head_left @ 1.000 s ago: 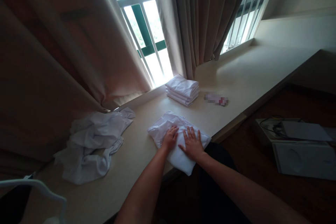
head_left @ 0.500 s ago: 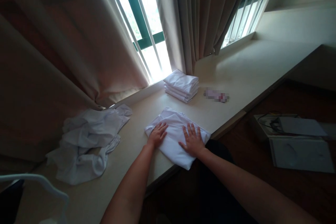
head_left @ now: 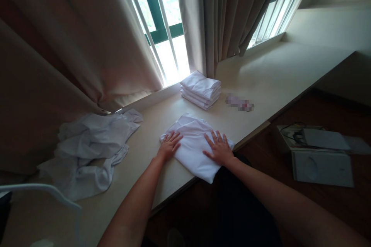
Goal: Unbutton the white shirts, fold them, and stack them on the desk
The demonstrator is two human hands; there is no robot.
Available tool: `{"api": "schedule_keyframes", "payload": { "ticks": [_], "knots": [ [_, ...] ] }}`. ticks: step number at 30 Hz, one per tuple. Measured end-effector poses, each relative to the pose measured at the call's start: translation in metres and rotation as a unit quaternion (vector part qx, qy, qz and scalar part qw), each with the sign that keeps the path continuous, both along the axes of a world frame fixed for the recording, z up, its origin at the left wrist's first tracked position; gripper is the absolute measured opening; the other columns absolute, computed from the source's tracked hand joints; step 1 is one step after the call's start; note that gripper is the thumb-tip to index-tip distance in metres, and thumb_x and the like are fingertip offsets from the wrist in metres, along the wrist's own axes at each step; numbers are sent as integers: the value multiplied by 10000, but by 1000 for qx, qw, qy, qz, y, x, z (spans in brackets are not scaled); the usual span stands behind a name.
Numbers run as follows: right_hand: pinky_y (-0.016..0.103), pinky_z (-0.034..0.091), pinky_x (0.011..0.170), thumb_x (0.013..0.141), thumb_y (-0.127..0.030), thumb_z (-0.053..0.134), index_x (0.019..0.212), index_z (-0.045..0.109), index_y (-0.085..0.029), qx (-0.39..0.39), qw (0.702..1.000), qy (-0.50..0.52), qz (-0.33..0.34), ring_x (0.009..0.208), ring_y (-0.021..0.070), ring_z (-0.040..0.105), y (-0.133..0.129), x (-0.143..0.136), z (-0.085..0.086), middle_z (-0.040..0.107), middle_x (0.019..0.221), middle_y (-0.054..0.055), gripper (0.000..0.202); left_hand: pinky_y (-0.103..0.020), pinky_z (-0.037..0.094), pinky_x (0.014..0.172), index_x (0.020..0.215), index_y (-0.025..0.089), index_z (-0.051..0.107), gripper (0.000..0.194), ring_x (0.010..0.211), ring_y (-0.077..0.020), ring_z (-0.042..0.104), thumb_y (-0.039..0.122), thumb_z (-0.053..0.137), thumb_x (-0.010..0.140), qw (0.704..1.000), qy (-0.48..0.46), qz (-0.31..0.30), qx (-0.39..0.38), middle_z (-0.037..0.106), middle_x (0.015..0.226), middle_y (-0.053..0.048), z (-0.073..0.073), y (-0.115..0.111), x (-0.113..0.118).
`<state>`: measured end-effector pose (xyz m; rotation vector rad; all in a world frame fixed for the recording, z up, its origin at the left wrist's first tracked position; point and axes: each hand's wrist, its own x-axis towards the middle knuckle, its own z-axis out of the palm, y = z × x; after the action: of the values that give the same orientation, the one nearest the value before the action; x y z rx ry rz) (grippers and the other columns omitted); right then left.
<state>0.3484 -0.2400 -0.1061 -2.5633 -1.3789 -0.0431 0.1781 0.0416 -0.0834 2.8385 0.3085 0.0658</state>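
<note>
A folded white cloth (head_left: 194, 148) lies on the pale ledge in front of me, one corner reaching past the ledge's front edge. My left hand (head_left: 169, 146) rests flat on its left side, fingers spread. On the right side of the cloth my right hand (head_left: 219, 148) also lies flat, with its fingers apart. Behind the cloth stands a neat stack of folded white cloths (head_left: 199, 89). To the left is a loose, crumpled heap of white fabric (head_left: 92, 146). Whether the cloths are garments I cannot tell.
The ledge (head_left: 261, 81) runs along a barred window (head_left: 166, 27) with grey-brown curtains (head_left: 72, 38). A blurred small item (head_left: 239, 102) lies right of the stack. A white curved bar (head_left: 49, 189) is at lower left. An open box with cables (head_left: 307, 139) sits on the floor.
My hands have moved slightly apart on the cloth, the right one shifting outward to the right. The view has shifted a little. Stack and crumpled heap lie as before.
</note>
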Motion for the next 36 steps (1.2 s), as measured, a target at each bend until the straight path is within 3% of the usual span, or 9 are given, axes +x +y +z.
{"api": "schedule_keyframes", "payload": {
  "ticks": [5,10,16,20,24,27,29,31,36],
  "knots": [
    [602,-74,1144,871,-728,369,1566,163,-296,-4,1000,-10,-30,1486,395,-5,8,-7,-4,-23,1649,57,843,-515,73,1217,1467,407,385,477,1510,-224,136,439,362,992,999,34,-17,5,313,1585,50,8,9,10],
    [613,-84,1132,871,-739,342,1560,196,-292,-26,999,7,-38,1487,392,7,8,-14,-1,18,1649,71,835,-613,52,1187,1467,405,385,507,1511,-260,119,296,396,971,999,17,20,34,302,1591,20,30,-30,-6],
    [662,-68,1106,874,-706,385,1555,239,-250,-7,997,4,-71,1474,434,51,10,-68,6,85,1634,145,833,-552,144,1208,1489,351,366,660,1515,-239,106,103,390,877,998,17,32,48,206,1623,26,44,-102,-96],
    [705,-35,1083,861,-697,431,1552,255,-223,0,998,5,-57,1445,475,139,5,-120,9,146,1612,203,856,-495,212,1205,1505,356,327,896,1499,-203,187,1,414,686,994,86,69,10,236,1613,44,44,-118,-165],
    [710,26,1092,868,-702,419,1539,297,-226,-9,997,19,76,1403,465,270,-13,-133,27,264,1575,214,832,-475,192,1213,1479,377,367,957,1480,-201,249,27,449,592,988,118,100,-6,282,1597,51,57,-119,-215],
    [636,66,1147,942,-444,427,1533,305,-277,1,978,-4,208,1427,377,284,-31,-107,51,325,1571,123,627,-519,176,1206,1487,407,329,993,1485,-225,237,67,478,566,985,144,88,-24,249,1607,56,69,-120,-243],
    [562,33,1187,879,-187,441,1548,244,-298,13,954,-42,297,1478,299,198,-39,-83,66,275,1600,41,707,-536,151,1208,1502,424,283,1022,1494,-235,208,88,501,562,985,150,75,-31,214,1617,57,73,-122,-256],
    [510,3,1205,754,-62,454,1556,194,-304,14,919,-75,386,1498,246,143,-41,-63,76,241,1610,-8,876,-540,127,1211,1508,420,263,1010,1498,-248,192,121,538,584,987,145,66,-27,203,1622,44,72,-125,-264],
    [490,32,1205,656,-87,522,1545,222,-301,9,832,-96,546,1492,233,173,-24,-49,72,298,1589,-4,963,-541,93,1215,1512,366,283,938,1491,-277,200,188,604,649,988,119,102,10,272,1604,-10,54,-139,-261]
  ]
}}
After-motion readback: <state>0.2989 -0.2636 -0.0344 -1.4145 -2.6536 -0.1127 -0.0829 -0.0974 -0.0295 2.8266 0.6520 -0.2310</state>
